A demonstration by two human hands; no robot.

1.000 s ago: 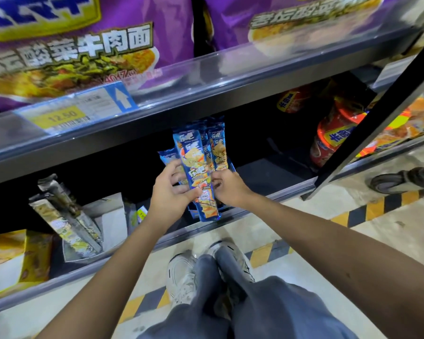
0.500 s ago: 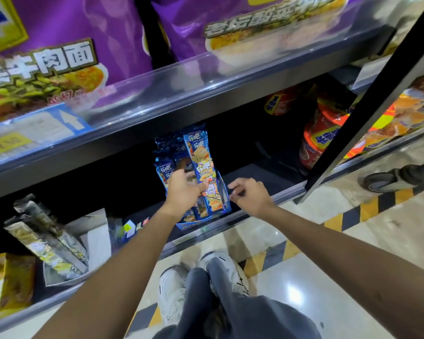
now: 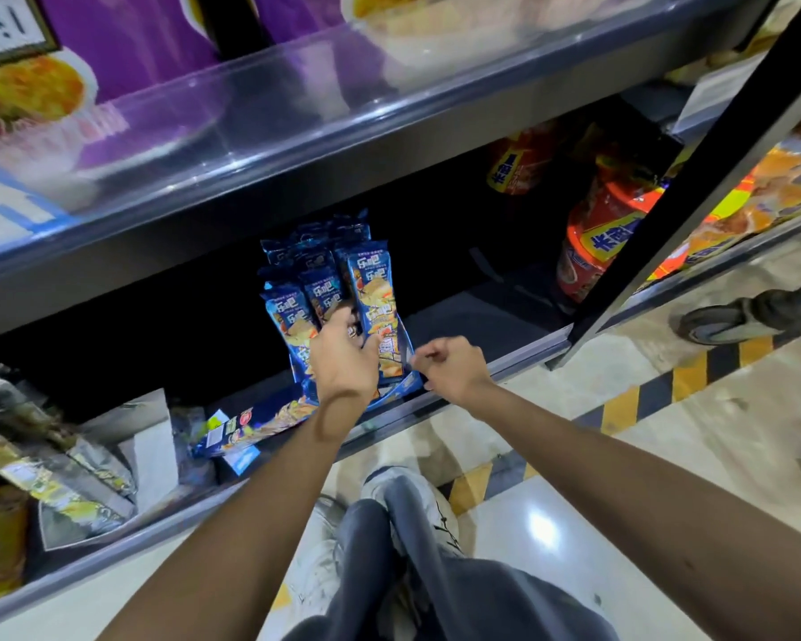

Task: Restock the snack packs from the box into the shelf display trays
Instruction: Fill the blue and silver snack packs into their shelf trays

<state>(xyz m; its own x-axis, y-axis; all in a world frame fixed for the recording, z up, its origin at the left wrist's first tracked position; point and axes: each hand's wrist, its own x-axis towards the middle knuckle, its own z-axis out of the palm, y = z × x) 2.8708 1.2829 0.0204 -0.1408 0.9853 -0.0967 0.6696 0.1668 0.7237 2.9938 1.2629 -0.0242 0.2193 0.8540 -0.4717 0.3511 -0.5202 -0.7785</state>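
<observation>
Several blue snack packs (image 3: pixel 366 289) stand upright in a blue display tray (image 3: pixel 405 386) at the front of the lower shelf. My left hand (image 3: pixel 343 358) reaches into the tray, its fingers curled over the front packs and its thumb against the tallest one. Just right of the tray, my right hand (image 3: pixel 454 367) hovers with fingers curled and holds nothing. The box the packs come from is not in view.
A flat blue carton (image 3: pixel 250 423) lies left of the tray, beside a white tray of grey packs (image 3: pixel 153 437). Red cups (image 3: pixel 593 252) stand at the right. A black post (image 3: pixel 694 178) slants across. Purple bags (image 3: pixel 149 43) fill the upper shelf. A cart wheel (image 3: pixel 722 316) rests on the floor.
The packs have gone down into the tray. My right hand let go of them and drew back to the tray's right side, while my left hand stayed on the packs.
</observation>
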